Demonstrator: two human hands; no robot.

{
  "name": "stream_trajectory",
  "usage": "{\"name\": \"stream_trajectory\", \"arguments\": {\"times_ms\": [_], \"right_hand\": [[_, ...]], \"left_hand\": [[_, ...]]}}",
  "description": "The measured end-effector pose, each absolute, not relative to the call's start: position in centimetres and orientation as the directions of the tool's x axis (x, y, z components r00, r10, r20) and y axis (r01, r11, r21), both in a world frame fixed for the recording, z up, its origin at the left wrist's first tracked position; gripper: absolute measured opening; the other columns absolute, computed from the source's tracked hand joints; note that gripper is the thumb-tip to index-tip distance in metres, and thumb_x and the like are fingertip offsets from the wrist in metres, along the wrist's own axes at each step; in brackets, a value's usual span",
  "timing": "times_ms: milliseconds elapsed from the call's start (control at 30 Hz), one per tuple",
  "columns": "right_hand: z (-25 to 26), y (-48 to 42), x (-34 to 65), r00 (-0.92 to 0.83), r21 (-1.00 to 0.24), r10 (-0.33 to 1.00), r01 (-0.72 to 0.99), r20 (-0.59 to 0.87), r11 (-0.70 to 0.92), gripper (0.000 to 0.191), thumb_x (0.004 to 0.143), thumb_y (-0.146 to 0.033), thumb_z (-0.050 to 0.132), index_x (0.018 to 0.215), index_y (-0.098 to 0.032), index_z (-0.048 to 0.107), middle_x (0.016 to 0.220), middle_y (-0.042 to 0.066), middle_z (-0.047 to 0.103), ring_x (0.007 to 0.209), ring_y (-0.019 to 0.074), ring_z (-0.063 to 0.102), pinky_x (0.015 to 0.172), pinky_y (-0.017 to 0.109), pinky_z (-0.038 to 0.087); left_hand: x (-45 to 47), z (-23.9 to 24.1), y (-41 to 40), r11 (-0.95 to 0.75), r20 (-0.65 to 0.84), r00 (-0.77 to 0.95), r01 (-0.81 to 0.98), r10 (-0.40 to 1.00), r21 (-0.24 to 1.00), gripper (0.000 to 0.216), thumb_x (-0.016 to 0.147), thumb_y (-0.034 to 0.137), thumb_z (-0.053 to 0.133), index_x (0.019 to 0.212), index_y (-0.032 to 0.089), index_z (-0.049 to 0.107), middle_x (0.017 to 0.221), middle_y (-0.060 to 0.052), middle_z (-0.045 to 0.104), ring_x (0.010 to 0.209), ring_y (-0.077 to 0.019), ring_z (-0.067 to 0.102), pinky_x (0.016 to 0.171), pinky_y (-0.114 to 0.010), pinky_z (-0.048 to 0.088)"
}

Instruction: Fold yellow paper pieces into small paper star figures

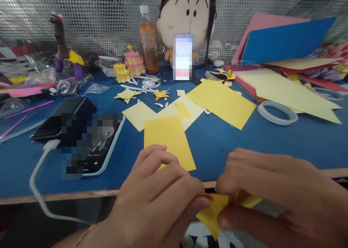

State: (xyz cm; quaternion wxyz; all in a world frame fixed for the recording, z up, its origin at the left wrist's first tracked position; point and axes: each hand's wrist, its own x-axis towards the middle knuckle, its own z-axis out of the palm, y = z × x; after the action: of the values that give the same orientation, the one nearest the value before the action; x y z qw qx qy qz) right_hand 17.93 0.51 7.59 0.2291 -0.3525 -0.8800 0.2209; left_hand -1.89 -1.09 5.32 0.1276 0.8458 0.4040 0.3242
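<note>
A small folded piece of yellow paper (213, 210) is held between both hands, just in front of the table's near edge. My left hand (160, 193) pinches its left side with thumb and index finger. On the other side, my right hand (261, 186) grips the paper, and part of it sticks out beneath those fingers. Beyond the left hand lies a flat yellow sheet (167, 135), partly covered by its fingers. Pale yellow sheets (140, 114) and a larger yellow sheet (223, 101) lie farther back. Two folded paper stars (127, 95) sit behind them.
At left are a phone (106, 150), a black box-like device (65, 114) and a white cable (35, 182). A tape roll (277, 113) and stacked coloured paper (288, 88) lie at right. A bottle (149, 41), a plush figure (187, 12) and another phone (183, 57) stand behind.
</note>
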Motion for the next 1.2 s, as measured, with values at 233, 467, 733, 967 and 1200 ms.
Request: {"name": "stream_trajectory", "arguments": {"times_ms": [233,467,733,967,1200], "right_hand": [[7.0,2.1,17.6,-0.664,-0.43,0.724,0.607,0.188,0.668,0.016,0.093,-0.017,0.043,0.08,-0.023,0.05,0.067,-0.004,0.057,0.058,0.0124,0.049,0.051,0.025,0.036],[6.2,3.1,17.0,-0.669,-0.418,0.726,0.621,0.158,0.663,0.024,0.096,-0.021,0.038,0.074,-0.022,0.047,0.065,-0.002,0.056,0.06,0.0137,0.052,0.053,0.028,0.036],[5.5,3.6,16.7,-0.695,-0.414,0.706,0.608,0.136,0.678,0.023,0.092,-0.014,0.039,0.072,-0.022,0.047,0.068,-0.002,0.059,0.063,0.014,0.053,0.057,0.027,0.039],[5.2,3.7,16.3,-0.654,-0.444,0.741,0.625,0.152,0.642,0.024,0.092,-0.015,0.041,0.068,-0.021,0.041,0.062,-0.003,0.05,0.058,0.0125,0.047,0.055,0.025,0.035],[5.1,3.9,16.1,-0.655,-0.466,0.741,0.615,0.147,0.636,0.024,0.089,-0.01,0.042,0.067,-0.021,0.039,0.062,-0.004,0.047,0.058,0.0117,0.044,0.055,0.023,0.033]], "left_hand": [[-1.9,4.5,0.1,-0.621,0.482,0.434,0.701,0.761,0.349,0.01,0.089,0.015,0.051,0.089,0.023,0.058,0.078,0.006,0.066,0.075,-0.0158,0.053,0.079,-0.035,0.035],[-1.2,4.4,1.1,-0.626,0.432,0.465,0.672,0.773,0.396,0.019,0.092,0.014,0.044,0.08,0.018,0.057,0.072,0.002,0.062,0.068,-0.0147,0.052,0.067,-0.03,0.04],[-1.5,3.9,1.6,-0.597,0.389,0.457,0.668,0.8,0.445,0.021,0.092,0.014,0.042,0.078,0.018,0.057,0.069,0.001,0.06,0.065,-0.0144,0.05,0.062,-0.029,0.04],[-1.6,3.6,1.8,-0.586,0.393,0.436,0.641,0.809,0.495,0.019,0.091,0.014,0.045,0.078,0.019,0.058,0.07,0.003,0.062,0.066,-0.0128,0.052,0.065,-0.029,0.042],[-1.8,3.2,1.8,-0.569,0.386,0.418,0.616,0.822,0.545,0.017,0.089,0.013,0.049,0.077,0.02,0.059,0.07,0.004,0.063,0.067,-0.0116,0.054,0.065,-0.027,0.042]]}}
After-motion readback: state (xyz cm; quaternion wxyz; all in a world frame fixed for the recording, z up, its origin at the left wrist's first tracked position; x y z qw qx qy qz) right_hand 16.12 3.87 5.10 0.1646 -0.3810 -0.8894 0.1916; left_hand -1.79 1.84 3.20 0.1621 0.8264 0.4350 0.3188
